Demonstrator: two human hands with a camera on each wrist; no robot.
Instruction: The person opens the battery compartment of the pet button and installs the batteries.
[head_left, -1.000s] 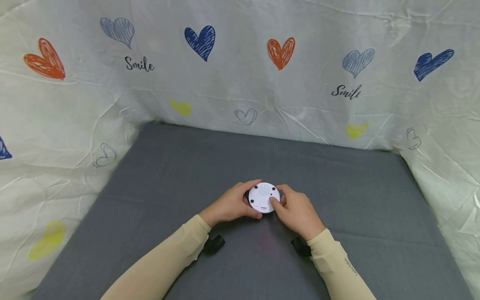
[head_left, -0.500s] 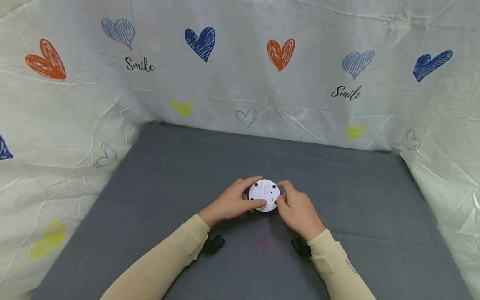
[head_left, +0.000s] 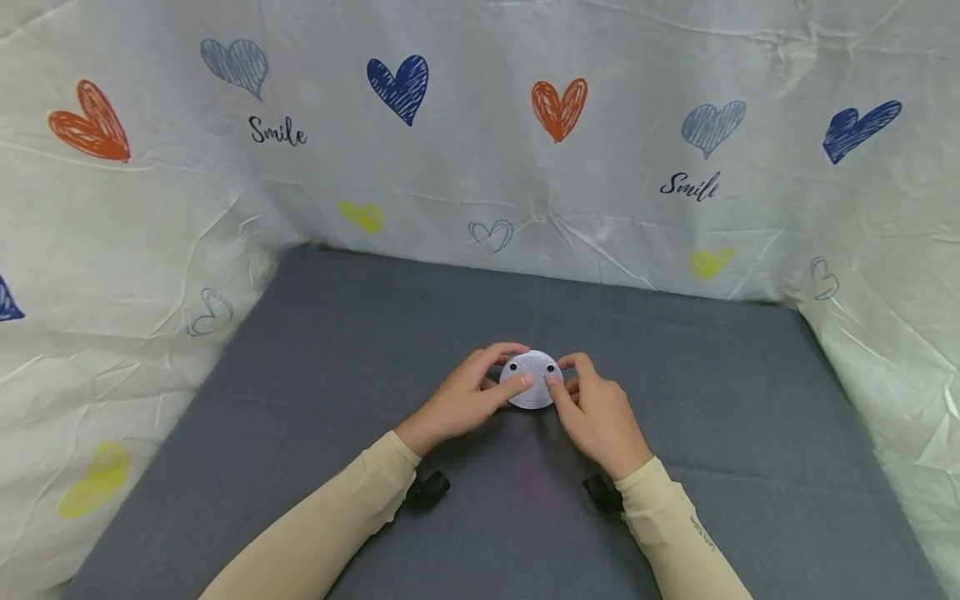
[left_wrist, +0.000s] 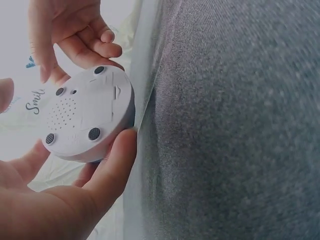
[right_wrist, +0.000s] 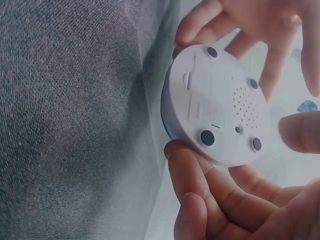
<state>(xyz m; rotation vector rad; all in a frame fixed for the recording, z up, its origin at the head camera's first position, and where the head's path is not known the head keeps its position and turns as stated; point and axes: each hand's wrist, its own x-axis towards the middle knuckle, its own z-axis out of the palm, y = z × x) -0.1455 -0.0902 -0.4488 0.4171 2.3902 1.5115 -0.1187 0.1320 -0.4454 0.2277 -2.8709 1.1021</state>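
Note:
Both hands hold a round white device (head_left: 532, 365), its underside turned toward the head camera. That underside carries dark round feet, a patch of small speaker holes and a battery cover (left_wrist: 99, 102). In the head view my left hand (head_left: 467, 393) grips the left rim, thumb over the flat face. At the right rim is my right hand (head_left: 600, 417), its thumb overlapping the face near the edge and its fingers curled behind. A blue strip along the side shows in the right wrist view. The device's front is hidden.
Dark grey cloth (head_left: 360, 317) covers the table under the hands. A pale curtain (head_left: 465, 167) printed with hearts and "Smile" hangs behind and at both sides. Black wrist mounts (head_left: 429, 487) show by the sleeves.
The device has moved slightly farther from the body and tilted, its face now looking flatter. The left thumb has shifted from the lower rim up onto the face; the right thumb has moved slightly too.

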